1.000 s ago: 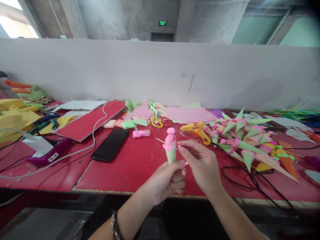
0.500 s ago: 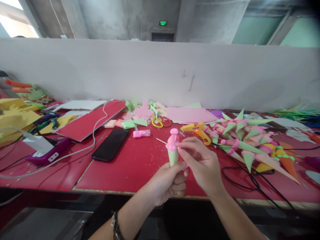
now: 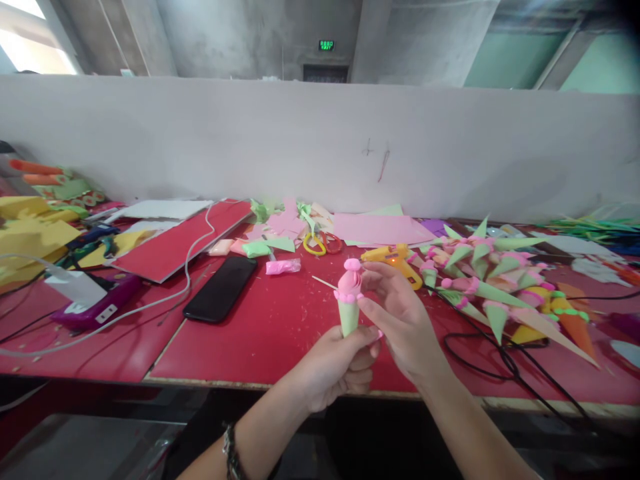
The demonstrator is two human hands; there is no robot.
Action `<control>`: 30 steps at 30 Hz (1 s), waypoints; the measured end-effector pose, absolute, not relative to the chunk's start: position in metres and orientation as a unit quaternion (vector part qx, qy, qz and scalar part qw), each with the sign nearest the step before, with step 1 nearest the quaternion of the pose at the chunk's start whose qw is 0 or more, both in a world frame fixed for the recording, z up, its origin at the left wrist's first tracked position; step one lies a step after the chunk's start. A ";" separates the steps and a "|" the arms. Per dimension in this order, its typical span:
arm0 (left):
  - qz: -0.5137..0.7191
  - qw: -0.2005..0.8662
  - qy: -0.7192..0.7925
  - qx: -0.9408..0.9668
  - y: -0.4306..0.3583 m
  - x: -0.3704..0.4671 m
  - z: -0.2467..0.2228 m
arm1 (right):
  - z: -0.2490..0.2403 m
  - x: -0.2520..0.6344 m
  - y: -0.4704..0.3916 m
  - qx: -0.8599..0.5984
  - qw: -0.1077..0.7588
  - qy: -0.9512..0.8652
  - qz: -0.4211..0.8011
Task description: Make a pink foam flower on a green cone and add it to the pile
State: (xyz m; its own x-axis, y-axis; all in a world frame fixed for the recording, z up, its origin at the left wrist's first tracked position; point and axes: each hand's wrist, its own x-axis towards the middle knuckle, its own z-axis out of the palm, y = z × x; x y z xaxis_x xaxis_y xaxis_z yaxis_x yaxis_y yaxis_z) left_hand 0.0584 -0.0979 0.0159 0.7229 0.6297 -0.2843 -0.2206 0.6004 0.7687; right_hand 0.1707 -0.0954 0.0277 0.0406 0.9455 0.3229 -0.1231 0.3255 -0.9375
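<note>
A pale green cone [image 3: 349,318] stands upright with a pink swirled top, a ring of small pink balls round its rim and a pink piece on its tip. My left hand [image 3: 345,363] is wrapped round the lower part of the cone. A small bit of pink shows by its fingertips. My right hand [image 3: 403,320] is at the cone's right side, fingers apart, the index fingertip beside the swirl and the thumb near the pink ring. A thin stick [image 3: 324,282] shows just left of the cone.
Behind lie scissors [image 3: 315,244], a pink clay packet [image 3: 283,267] and a yellow glue gun [image 3: 400,260]. A black phone [image 3: 221,290] is at left, near a purple power strip [image 3: 103,307]. Finished cones [image 3: 480,267] are heaped at right, above black cables [image 3: 500,363].
My right hand's fingers have spread; the index finger has moved up beside the swirl. The cone has shifted very slightly right in my left hand.
</note>
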 end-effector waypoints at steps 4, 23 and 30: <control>0.249 0.852 0.262 0.378 -0.098 0.058 0.015 | 0.028 0.173 -0.095 -0.369 0.565 -0.515 0.528; 0.250 0.851 0.255 0.385 -0.098 0.060 0.011 | 0.027 0.173 -0.096 -0.347 0.538 -0.466 0.610; 0.250 0.855 0.247 0.382 -0.098 0.060 0.011 | 0.028 0.173 -0.098 -0.329 0.521 -0.472 0.630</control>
